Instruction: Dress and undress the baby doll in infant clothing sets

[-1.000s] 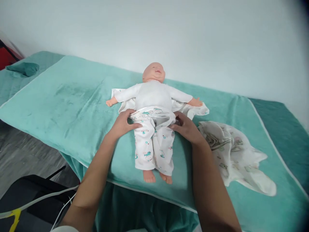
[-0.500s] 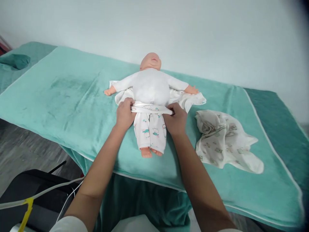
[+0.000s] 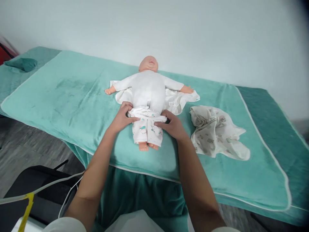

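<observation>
- Pants (image 3: 147, 131): on the doll's legs, waistband bunched around the hips, white with small teal prints. Both feet poke out below the cuffs.
- Doll (image 3: 149, 88): on its back, head toward the wall, white torso, arms spread wide.
- My left hand (image 3: 122, 118): at the waistband's left side, half-curled, thumb on the front, fingers at the hip. Touching pants; can't tell if fabric is pinched.
- My right hand (image 3: 174, 125): mirrors that on the right, thumb on the front, gap between thumb and forefinger. Firm grip or not, can't tell.
- Shirt (image 3: 180, 100): spread open under the doll's torso and arms.
- Cloth (image 3: 217, 133): crumpled, patterned, right of the doll, apart from it.
- Mat (image 3: 79, 96): light green, pale edging, under everything above.
- Cable (image 3: 58, 181): lower left, yellow tape (image 3: 28, 206) on it.
- Wall (image 3: 169, 32): plain, behind.
</observation>
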`<state>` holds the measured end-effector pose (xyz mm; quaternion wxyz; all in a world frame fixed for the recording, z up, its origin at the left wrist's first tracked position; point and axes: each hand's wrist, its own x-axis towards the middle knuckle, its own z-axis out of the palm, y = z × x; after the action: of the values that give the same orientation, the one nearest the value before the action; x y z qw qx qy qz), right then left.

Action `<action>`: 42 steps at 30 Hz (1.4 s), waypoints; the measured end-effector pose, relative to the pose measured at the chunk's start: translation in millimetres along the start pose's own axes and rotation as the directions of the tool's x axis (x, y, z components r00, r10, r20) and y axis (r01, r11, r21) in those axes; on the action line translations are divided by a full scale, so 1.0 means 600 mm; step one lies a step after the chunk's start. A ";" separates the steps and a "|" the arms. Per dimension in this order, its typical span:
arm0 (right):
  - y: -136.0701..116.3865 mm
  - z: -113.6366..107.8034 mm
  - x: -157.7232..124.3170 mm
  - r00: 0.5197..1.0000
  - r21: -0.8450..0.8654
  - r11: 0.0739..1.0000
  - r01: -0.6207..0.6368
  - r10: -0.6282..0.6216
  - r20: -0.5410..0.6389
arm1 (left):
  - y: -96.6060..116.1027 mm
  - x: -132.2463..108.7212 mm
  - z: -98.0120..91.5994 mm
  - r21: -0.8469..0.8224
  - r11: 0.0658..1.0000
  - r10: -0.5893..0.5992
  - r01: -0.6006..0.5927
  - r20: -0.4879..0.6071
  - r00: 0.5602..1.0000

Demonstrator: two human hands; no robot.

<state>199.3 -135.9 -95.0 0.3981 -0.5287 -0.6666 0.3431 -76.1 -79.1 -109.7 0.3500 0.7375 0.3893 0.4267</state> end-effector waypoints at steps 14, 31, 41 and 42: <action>-0.013 0.072 0.064 0.855 -0.283 0.957 -0.059 -0.098 -0.510 | -0.003 0.059 0.062 0.151 0.979 -0.068 0.135 -0.384 0.921; -0.007 0.014 -0.003 1.000 -0.075 0.997 -0.025 0.024 -0.018 | 0.013 -0.020 0.022 0.119 0.993 0.016 -0.002 -0.118 0.993; -0.014 0.058 -0.021 0.963 -0.211 0.977 0.043 -0.097 -0.253 | 0.001 -0.045 0.042 0.318 0.933 -0.064 0.170 -0.317 0.946; -0.014 0.061 -0.022 0.957 -0.218 0.976 0.025 -0.087 -0.278 | 0.002 -0.043 0.042 0.295 0.936 -0.095 0.195 -0.322 0.942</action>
<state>164.6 -151.7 -106.0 0.4411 -0.5929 -0.6497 0.1784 -61.6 -107.2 -127.6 0.1918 0.6794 0.5566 0.4379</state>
